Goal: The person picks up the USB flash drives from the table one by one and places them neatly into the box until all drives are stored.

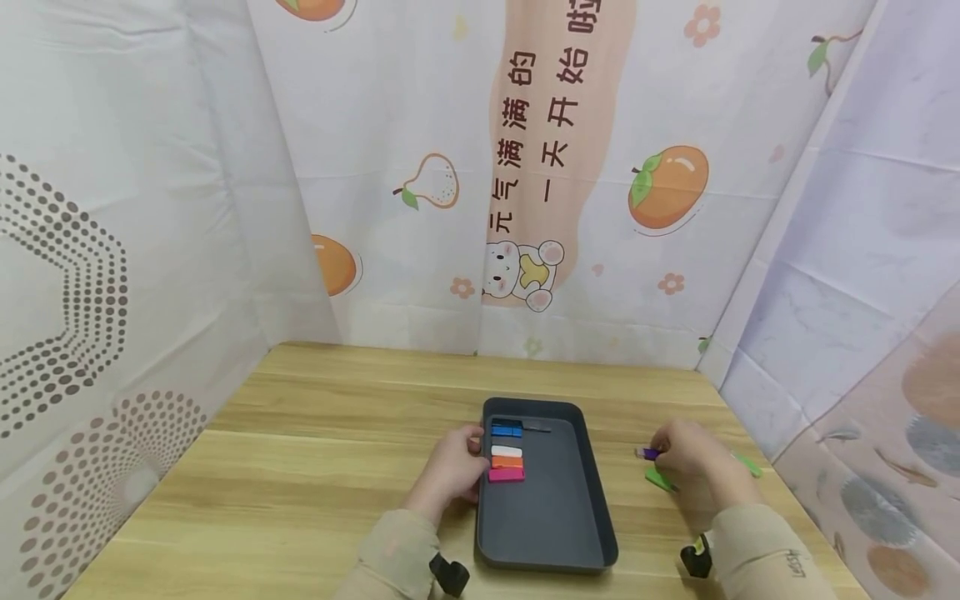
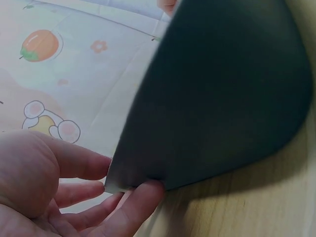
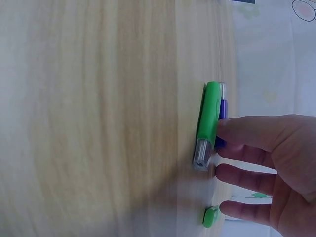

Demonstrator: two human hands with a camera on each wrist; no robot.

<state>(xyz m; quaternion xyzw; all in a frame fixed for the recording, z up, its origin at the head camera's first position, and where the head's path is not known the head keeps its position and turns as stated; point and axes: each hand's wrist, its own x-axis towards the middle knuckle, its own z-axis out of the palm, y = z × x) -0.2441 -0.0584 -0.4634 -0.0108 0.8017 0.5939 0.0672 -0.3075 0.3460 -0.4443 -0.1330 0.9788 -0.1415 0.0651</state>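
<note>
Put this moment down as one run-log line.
left hand: holding gray tray at edge | right hand: pinching purple item | nearby: two green items | inside tray: multicolored items

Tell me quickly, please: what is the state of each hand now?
Left hand: holding the gray tray by its side.
Right hand: pinching the purple USB stick.

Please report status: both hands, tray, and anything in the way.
Left hand holding tray edge. Right hand at purple stick, grip unclear. Green stick close alongside, possibly in the way.

Wood-grain table (image 1: 300, 450), fruit-printed curtain (image 1: 390, 275) behind, dotted white curtain (image 1: 180, 275) left
</note>
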